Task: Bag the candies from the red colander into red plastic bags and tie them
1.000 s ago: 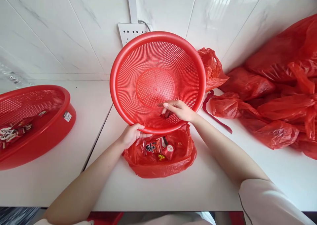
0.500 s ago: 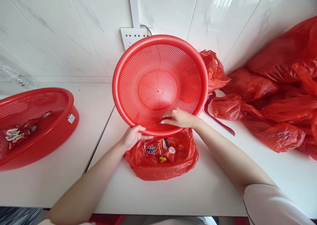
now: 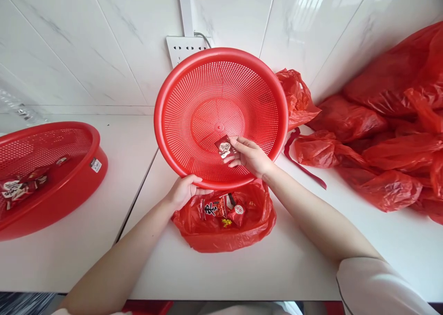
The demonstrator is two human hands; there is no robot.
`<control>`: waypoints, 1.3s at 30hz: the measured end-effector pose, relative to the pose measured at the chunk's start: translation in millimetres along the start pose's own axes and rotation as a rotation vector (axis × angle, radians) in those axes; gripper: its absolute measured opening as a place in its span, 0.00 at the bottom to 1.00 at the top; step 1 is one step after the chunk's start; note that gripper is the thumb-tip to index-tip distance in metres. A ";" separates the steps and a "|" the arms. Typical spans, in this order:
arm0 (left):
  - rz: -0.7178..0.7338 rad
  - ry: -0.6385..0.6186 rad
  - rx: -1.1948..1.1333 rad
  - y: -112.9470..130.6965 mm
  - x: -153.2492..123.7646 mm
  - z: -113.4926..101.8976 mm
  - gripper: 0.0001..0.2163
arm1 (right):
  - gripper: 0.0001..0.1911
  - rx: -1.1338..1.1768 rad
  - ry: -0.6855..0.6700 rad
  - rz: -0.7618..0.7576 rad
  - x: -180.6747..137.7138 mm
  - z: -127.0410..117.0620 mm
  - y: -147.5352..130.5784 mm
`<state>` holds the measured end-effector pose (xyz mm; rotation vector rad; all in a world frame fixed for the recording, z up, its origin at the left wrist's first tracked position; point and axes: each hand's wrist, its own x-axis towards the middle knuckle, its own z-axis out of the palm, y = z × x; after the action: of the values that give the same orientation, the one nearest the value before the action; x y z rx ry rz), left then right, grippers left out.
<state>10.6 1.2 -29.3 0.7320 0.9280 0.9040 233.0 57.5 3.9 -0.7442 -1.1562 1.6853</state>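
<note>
A red perforated plastic basket (image 3: 221, 81) is tilted so its inside faces me. My left hand (image 3: 183, 192) grips the lower-left rim, thumb over the edge and fingers beneath. Inside the basket, my right hand (image 3: 249, 157) pinches a small dark red snack packet (image 3: 224, 147) with white lettering between thumb and fingers. Below the rim, an opened red plastic bag (image 3: 221, 239) lies on the white table. Several wrapped snacks (image 3: 214, 208) rest in the bag, one with black lettering and one with a round pale label.
At the left stands another red basket (image 3: 83, 167) with several packets (image 3: 24, 188) inside. Filled red plastic bags (image 3: 377, 153) are heaped at the right, near a dark red strap (image 3: 304, 167). Behind the tilted basket, a power strip (image 3: 183, 47) leans by the tiled wall.
My right hand has lifted from the basket's lower inside wall, and the dark red packet now shows in its fingers. My left hand keeps its hold on the rim.
</note>
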 end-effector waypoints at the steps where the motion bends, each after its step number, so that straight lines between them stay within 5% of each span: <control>1: 0.001 0.001 -0.003 0.5 -0.1 0.2 0.13 | 0.19 0.038 -0.013 0.015 -1.9 2.0 -2.4; 11: -0.005 0.003 -0.010 2.3 -0.1 0.5 0.13 | 0.13 0.020 -0.018 0.056 -4.8 3.5 -2.5; 17: -0.035 -0.015 -0.009 3.5 -1.8 3.1 0.12 | 0.14 -0.596 -0.515 0.060 -17.7 7.4 -17.9; 22: -0.021 -0.018 0.021 2.6 -0.9 1.1 0.12 | 0.13 -1.268 -0.134 -0.261 -11.4 -9.7 -13.3; 26: -0.015 -0.026 0.030 1.9 -0.4 -0.1 0.11 | 0.15 -1.617 -0.144 -0.081 -8.5 -20.5 -8.8; 31: -0.011 -0.011 0.043 1.3 0.4 -1.4 0.11 | 0.13 -1.321 -0.369 -0.156 -9.6 -14.0 -4.9; 39: 0.013 -0.027 0.012 3.8 -0.7 2.0 0.15 | 0.20 -0.385 -0.261 0.067 2.3 -14.1 6.4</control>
<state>10.9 1.9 -25.0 0.7600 0.9059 0.8988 241.8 64.0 -7.2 -0.8193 -1.6866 1.6692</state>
